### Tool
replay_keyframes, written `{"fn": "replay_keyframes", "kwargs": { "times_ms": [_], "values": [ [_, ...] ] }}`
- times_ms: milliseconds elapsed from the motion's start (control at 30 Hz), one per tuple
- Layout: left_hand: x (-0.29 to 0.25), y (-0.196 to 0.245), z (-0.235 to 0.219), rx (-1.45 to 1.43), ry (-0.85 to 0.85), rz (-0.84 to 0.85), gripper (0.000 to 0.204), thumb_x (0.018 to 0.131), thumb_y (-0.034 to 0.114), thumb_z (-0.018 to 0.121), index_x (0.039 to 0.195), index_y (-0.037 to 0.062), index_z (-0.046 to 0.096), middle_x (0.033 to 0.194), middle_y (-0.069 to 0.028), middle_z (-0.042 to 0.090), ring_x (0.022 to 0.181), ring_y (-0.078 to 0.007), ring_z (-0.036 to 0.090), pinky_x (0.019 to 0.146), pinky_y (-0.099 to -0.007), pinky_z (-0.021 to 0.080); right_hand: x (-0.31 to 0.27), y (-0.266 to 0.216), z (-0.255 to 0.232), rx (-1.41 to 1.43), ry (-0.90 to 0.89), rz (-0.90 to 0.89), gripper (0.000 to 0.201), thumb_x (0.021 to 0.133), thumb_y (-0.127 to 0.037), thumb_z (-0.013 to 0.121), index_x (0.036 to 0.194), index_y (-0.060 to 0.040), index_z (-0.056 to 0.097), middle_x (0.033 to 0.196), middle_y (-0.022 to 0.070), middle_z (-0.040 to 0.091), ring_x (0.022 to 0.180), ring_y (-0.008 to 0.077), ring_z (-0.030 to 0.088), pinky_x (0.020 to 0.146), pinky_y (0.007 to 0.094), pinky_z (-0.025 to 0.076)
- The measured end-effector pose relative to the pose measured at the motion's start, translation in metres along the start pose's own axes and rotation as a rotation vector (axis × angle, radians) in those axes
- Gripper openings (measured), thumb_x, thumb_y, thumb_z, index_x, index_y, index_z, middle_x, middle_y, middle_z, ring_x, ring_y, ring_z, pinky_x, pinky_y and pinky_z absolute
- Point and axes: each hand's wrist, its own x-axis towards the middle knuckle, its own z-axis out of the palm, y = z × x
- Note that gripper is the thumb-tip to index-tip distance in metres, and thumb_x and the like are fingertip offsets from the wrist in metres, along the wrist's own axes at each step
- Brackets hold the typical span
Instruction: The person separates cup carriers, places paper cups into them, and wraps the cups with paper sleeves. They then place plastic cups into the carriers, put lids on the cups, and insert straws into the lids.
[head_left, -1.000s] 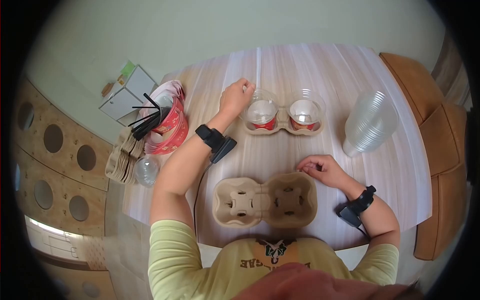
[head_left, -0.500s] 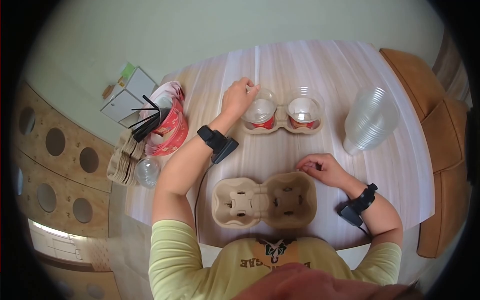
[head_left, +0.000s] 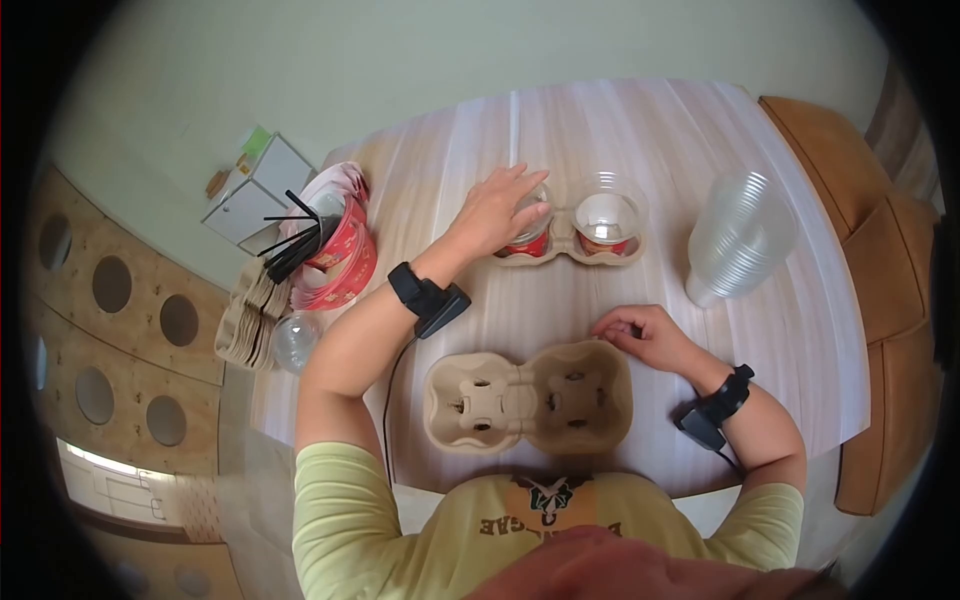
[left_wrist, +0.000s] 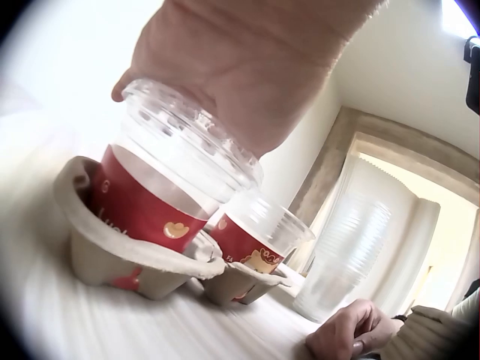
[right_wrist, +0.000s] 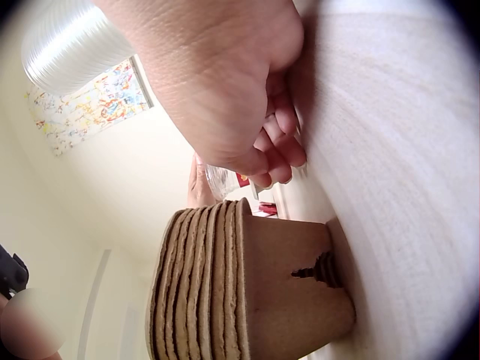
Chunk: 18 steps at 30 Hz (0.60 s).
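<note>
My left hand lies over the left clear plastic cup, its fingers outstretched. In the left wrist view the palm rests on the clear lid of that cup, which has a red sleeve. A second red-sleeved clear cup stands beside it. Both sit in a pulp cup carrier. My right hand rests on the table with loosely curled fingers and nothing in them. It is beside a stack of pulp carriers, whose top one faces up in the head view.
A tall stack of clear cups stands at the right. Along the left edge are red paper sleeves, black straws, more pulp carriers and clear lids. A brown leather seat borders the table's right side.
My left hand has shifted right from the left cup's rim to over its top, and its fingers have spread out. The right hand stays in place.
</note>
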Motion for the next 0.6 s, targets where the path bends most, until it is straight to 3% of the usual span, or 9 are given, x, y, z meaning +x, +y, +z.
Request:
{"fn": "replay_keyframes", "kwargs": {
  "times_ms": [267,333,367,433,600],
  "values": [
    [0.000,-0.003,0.005,0.058,-0.093,0.012,0.043,0.090,0.032,0.042,0.128,0.0119,0.043,0.130,-0.0238,0.038,0.120,-0.0394,0.035,0.100,-0.0418,0.028,0.001,0.004,-0.002,0.011,0.024,0.016,0.020,0.080,0.008,0.047,0.094,0.0007,0.059,0.079,0.0043,0.062,0.073,0.0086,0.058,0.068,0.0219,0.046],
    [-0.001,-0.001,0.006,0.076,-0.104,-0.003,0.043,0.090,0.033,0.041,0.128,0.0125,0.043,0.131,-0.0234,0.037,0.121,-0.0387,0.034,0.101,-0.0415,0.027,0.003,0.013,-0.002,0.203,0.199,0.044,0.017,0.083,0.004,0.046,0.096,0.0017,0.056,0.081,0.0058,0.060,0.076,0.0109,0.058,0.069,0.0240,0.048],
    [-0.001,0.000,0.006,0.071,-0.110,-0.009,0.043,0.091,0.034,0.040,0.129,0.0132,0.042,0.132,-0.0228,0.036,0.121,-0.0384,0.033,0.101,-0.0413,0.026,0.003,0.018,-0.004,0.206,0.194,0.051,0.017,0.083,0.004,0.046,0.096,0.0017,0.056,0.081,0.0058,0.060,0.076,0.0109,0.058,0.069,0.0240,0.048],
    [-0.003,0.000,0.007,0.066,-0.114,-0.019,0.044,0.091,0.034,0.039,0.130,0.0139,0.041,0.133,-0.0223,0.035,0.122,-0.0381,0.032,0.101,-0.0410,0.025,0.005,0.025,-0.009,0.525,0.283,0.100,0.017,0.087,-0.001,0.044,0.102,0.0015,0.052,0.085,0.0078,0.057,0.079,0.0146,0.058,0.072,0.0279,0.050],
    [-0.003,-0.012,0.008,0.030,-0.148,-0.008,0.050,0.090,0.042,0.039,0.132,0.0157,0.038,0.137,-0.0187,0.031,0.126,-0.0379,0.026,0.101,-0.0462,0.023,0.009,0.016,-0.008,0.623,0.388,0.165,0.021,0.090,-0.010,0.043,0.109,-0.0017,0.046,0.089,0.0102,0.056,0.082,0.0190,0.060,0.075,0.0322,0.052]
  ]
}}
